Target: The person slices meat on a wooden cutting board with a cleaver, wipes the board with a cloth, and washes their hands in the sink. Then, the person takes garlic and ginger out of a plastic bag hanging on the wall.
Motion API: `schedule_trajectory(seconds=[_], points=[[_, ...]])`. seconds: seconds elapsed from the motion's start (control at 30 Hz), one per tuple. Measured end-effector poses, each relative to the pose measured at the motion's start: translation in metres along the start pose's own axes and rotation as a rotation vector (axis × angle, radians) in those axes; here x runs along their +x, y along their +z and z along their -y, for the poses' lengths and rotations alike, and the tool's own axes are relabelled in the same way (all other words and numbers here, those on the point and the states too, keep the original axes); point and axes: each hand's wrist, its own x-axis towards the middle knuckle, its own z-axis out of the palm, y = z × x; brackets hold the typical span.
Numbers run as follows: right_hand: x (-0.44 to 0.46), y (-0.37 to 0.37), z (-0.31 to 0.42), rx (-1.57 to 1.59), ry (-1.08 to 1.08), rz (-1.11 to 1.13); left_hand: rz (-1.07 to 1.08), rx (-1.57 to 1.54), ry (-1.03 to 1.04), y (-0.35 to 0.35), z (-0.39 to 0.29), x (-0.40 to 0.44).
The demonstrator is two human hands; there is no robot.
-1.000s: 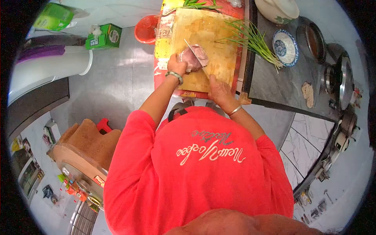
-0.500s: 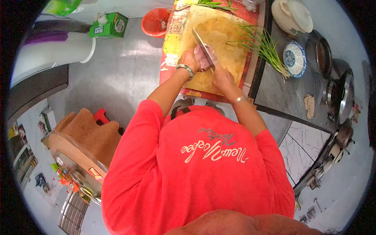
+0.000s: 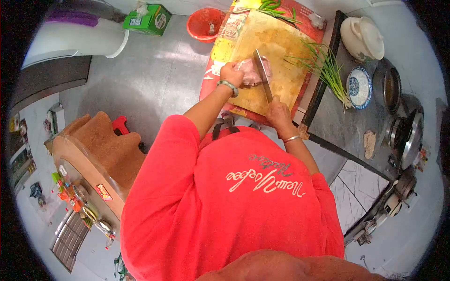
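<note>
A piece of raw pink meat lies on the wooden cutting board. My left hand, with a bangle at its wrist, grips the meat's left end with curled fingers. In my right hand is the handle of a broad-bladed knife. The blade lies across the right part of the meat and points away from me. Whether its edge is inside the meat cannot be made out.
Long green stalks lie from the board onto the grey counter. Green peppers are beyond the board. A patterned bowl and a white lidded pot stand right; a red basin is at the far left.
The view has shifted and turned, so the board appears further right and tilted. The knife blade now stands steeper across the meat. Both hands keep their holds.
</note>
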Motion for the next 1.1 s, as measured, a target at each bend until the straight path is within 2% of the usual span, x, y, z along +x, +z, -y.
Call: schedule_trajectory(seconds=[0.03, 0.1, 0.2, 0.27, 0.33, 0.47, 0.53, 0.6, 0.63, 0.7, 0.73, 0.8, 0.83, 0.87, 0.93, 0.97, 1.03, 1.07, 1.1], points=[[-0.001, -0.001, 0.000, 0.004, -0.005, -0.001, -0.004, 0.004, 0.002, -0.002, -0.002, -0.001], [-0.002, -0.002, -0.001, 0.027, -0.040, -0.010, -0.035, -0.220, -0.093, -0.009, -0.009, -0.005], [0.003, 0.003, -0.010, 0.058, -0.057, -0.042, -0.050, -0.352, -0.085, -0.029, -0.049, -0.009], [0.002, 0.003, -0.011, 0.084, -0.080, -0.061, -0.079, -0.401, -0.050, -0.027, -0.056, -0.006], [0.000, 0.002, -0.010, 0.102, -0.098, -0.078, -0.103, -0.498, 0.137, -0.021, -0.079, -0.007], [0.005, 0.006, -0.012, 0.151, -0.128, -0.032, -0.131, -0.545, 0.225, 0.014, -0.126, -0.021], [0.004, -0.004, -0.018, 0.251, -0.150, 0.037, 0.184, -0.886, 0.185, 0.039, -0.164, -0.035], [0.004, 0.000, -0.020, 0.222, -0.155, 0.035, 0.304, -0.933, 0.125, 0.062, -0.192, -0.044], [0.007, 0.008, -0.025, 0.162, -0.157, 0.010, 0.346, -0.877, 0.130, 0.075, -0.203, -0.046], [-0.002, -0.019, -0.015, 0.246, -0.099, 0.099, 0.401, -0.814, 0.156, 0.105, -0.219, -0.047], [0.004, -0.008, -0.021, 0.251, -0.087, 0.075, 0.418, -0.772, 0.194, 0.124, -0.225, -0.046], [0.022, 0.038, -0.042, 0.225, -0.185, 0.069, 0.445, -0.718, 0.237, 0.157, -0.234, -0.049], [0.024, 0.037, -0.039, 0.320, -0.261, -0.050, 0.427, -0.636, 0.285, 0.175, -0.240, -0.053], [0.020, 0.033, -0.043, 0.328, -0.261, -0.061, 0.402, -0.555, 0.331, 0.193, -0.245, -0.059], [-0.009, -0.023, -0.021, 0.607, -0.539, -0.286, 0.291, -0.343, 0.367, 0.231, -0.246, -0.060], [0.014, 0.024, -0.035, 0.797, -0.505, -0.220, 0.302, -0.322, 0.362, 0.250, -0.239, -0.057], [0.016, 0.036, -0.041, 0.843, -0.532, -0.115, 0.341, -0.168, 0.290, 0.263, -0.230, -0.055], [0.017, 0.041, -0.046, 0.853, -0.513, -0.044, 0.288, -0.003, 0.396, 0.257, -0.224, -0.060], [0.017, 0.046, -0.052, 0.854, -0.488, 0.023, 0.260, -0.031, 0.433, 0.250, -0.219, -0.067]])
